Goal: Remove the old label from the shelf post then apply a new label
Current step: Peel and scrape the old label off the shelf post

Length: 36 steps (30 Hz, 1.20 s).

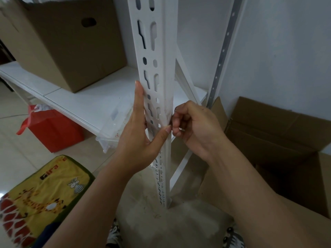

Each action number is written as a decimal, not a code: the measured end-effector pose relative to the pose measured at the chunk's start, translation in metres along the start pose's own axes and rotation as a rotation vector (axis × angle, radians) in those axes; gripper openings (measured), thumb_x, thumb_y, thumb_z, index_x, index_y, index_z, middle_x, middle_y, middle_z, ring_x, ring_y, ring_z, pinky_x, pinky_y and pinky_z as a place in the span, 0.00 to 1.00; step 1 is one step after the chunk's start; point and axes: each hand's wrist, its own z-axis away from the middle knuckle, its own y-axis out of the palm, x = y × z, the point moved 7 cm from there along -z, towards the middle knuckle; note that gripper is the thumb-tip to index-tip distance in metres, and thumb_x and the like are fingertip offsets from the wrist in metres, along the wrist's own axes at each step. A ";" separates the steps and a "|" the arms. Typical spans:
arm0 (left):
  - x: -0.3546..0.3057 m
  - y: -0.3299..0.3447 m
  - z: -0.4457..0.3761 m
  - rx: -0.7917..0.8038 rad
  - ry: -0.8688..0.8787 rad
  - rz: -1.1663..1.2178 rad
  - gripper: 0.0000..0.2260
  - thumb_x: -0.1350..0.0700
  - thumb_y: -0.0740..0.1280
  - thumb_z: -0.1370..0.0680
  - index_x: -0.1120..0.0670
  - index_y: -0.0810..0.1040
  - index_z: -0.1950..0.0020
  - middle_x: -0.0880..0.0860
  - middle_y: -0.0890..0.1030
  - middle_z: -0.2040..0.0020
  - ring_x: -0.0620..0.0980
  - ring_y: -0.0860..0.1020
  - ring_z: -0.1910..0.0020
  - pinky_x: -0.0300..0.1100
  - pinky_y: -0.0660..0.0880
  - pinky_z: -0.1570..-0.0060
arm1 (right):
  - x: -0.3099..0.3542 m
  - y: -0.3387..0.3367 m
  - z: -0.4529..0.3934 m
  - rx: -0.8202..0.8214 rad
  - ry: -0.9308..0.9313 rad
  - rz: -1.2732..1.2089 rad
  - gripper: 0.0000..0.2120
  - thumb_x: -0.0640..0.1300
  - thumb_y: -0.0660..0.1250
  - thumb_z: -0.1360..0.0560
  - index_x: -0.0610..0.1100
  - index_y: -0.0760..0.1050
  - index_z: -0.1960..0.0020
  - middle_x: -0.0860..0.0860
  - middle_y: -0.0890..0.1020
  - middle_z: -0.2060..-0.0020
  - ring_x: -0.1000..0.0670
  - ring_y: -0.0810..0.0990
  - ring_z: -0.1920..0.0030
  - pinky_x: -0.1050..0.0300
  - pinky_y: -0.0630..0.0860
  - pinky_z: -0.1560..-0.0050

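Note:
A white slotted shelf post (pixel 162 51) stands upright in the middle of the head view. A smudged, greyish patch of old label (pixel 168 113) clings to its front right corner. My left hand (pixel 138 140) lies along the post's left side with straight fingers, and its thumb presses on the front face just below the patch. My right hand (pixel 195 126) is curled at the post's right edge, its fingertips pinching the label film at the corner, right next to my left thumb. The pinched bit itself is mostly hidden by the fingers.
A brown cardboard box (pixel 68 47) sits on the white shelf board (pixel 89 99), with a clear plastic bin (pixel 112 129) at the board's front edge. A red bag (pixel 53 131) and a yellow giraffe cushion (pixel 41 194) lie on the floor at left. An open cardboard box (pixel 277 140) stands at right.

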 end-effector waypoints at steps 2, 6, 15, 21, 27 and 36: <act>0.000 0.000 0.000 0.001 -0.003 0.000 0.47 0.55 0.70 0.23 0.48 0.33 0.22 0.46 0.57 0.21 0.45 0.71 0.29 0.50 0.74 0.35 | 0.000 0.000 -0.001 0.054 0.000 -0.010 0.11 0.36 0.61 0.27 0.39 0.74 0.67 0.44 0.73 0.74 0.48 0.71 0.73 0.58 0.70 0.71; -0.002 -0.001 0.000 -0.002 0.004 0.012 0.47 0.53 0.70 0.23 0.45 0.33 0.23 0.45 0.57 0.21 0.46 0.71 0.30 0.52 0.75 0.36 | 0.007 -0.001 0.001 0.054 -0.100 0.155 0.10 0.37 0.62 0.25 0.37 0.76 0.64 0.44 0.75 0.74 0.47 0.73 0.71 0.56 0.74 0.69; -0.009 -0.007 0.005 -0.196 0.055 -0.147 0.41 0.48 0.67 0.25 0.57 0.45 0.22 0.55 0.62 0.27 0.49 0.65 0.29 0.35 0.67 0.33 | 0.011 -0.009 0.012 0.095 -0.245 0.334 0.06 0.38 0.66 0.24 0.36 0.77 0.56 0.47 0.77 0.70 0.49 0.76 0.68 0.57 0.76 0.65; -0.048 -0.015 0.019 -0.503 0.331 -0.251 0.13 0.61 0.64 0.23 0.66 0.73 0.42 0.59 0.75 0.59 0.48 0.73 0.58 0.35 0.71 0.57 | 0.012 -0.015 0.025 0.119 -0.297 0.401 0.18 0.52 0.68 0.32 0.36 0.77 0.56 0.48 0.78 0.70 0.52 0.76 0.69 0.60 0.76 0.64; -0.048 0.006 0.022 -0.260 0.144 0.128 0.10 0.56 0.64 0.21 0.56 0.75 0.41 0.52 0.82 0.57 0.47 0.82 0.58 0.41 0.81 0.56 | 0.009 -0.018 0.028 0.196 -0.296 0.383 0.17 0.50 0.67 0.30 0.34 0.77 0.55 0.48 0.77 0.70 0.51 0.75 0.69 0.60 0.74 0.67; -0.045 0.013 0.020 -0.146 -0.017 0.417 0.05 0.63 0.63 0.20 0.59 0.78 0.52 0.49 0.82 0.61 0.43 0.82 0.63 0.31 0.77 0.61 | 0.003 -0.021 0.028 0.295 -0.231 0.362 0.11 0.45 0.68 0.28 0.35 0.77 0.56 0.41 0.78 0.67 0.45 0.75 0.66 0.60 0.74 0.67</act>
